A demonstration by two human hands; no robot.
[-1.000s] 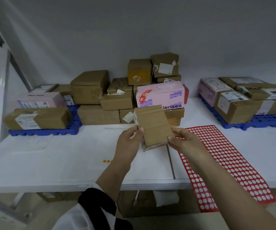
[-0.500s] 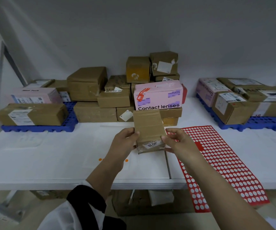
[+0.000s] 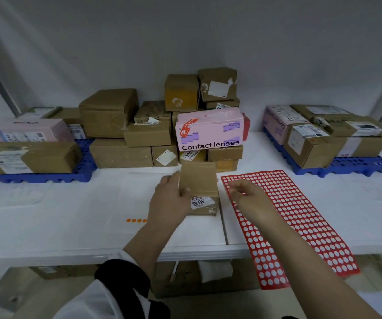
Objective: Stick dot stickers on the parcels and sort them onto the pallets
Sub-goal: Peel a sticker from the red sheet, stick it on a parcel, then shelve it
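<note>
Left hand (image 3: 170, 200) grips the small brown parcel (image 3: 199, 180) by its left side, thumb on the top face. It steadies the parcel on the white table (image 3: 70, 215), apparently to take a dot. Right hand (image 3: 246, 194) sits just right of the parcel over the far left corner of the red sticker sheet (image 3: 300, 222), fingers curled down. Whether they pinch a dot cannot be told. Orange dots (image 3: 136, 220) lie just left of the left wrist. Left pallet (image 3: 35, 178) and right pallet (image 3: 351, 165) stand well beyond either hand, both loaded.
</note>
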